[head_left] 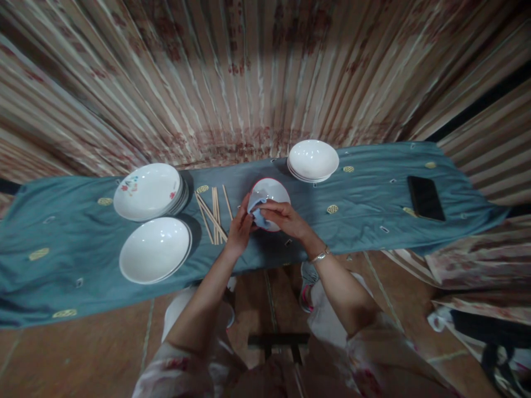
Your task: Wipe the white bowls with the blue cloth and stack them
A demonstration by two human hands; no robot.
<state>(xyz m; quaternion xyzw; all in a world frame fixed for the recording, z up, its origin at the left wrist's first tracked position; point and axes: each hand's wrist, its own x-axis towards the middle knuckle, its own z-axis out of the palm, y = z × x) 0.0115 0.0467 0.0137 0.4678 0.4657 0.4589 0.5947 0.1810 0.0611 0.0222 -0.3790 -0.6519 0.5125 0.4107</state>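
A white bowl with a red rim (276, 190) is at the middle of the table, tilted between my hands. My left hand (241, 224) is closed on the left side of the bowl, its thumb near the rim. A light blue cloth (260, 215) lies against the bowl's near left side, partly inside. My right hand (284, 217) pinches this cloth and presses it to the bowl. The fingertips of both hands are partly hidden. Just left of my left hand lie several wooden chopsticks (214, 215), some crossed.
A stack of floral plates (145, 190) and a stack of white bowls (154, 250) stand at the left. More white bowls (314, 159) are stacked at the back. A black phone (425, 198) lies at the right on the blue-green tablecloth (365, 204). Pleated curtains (249, 99) hang behind.
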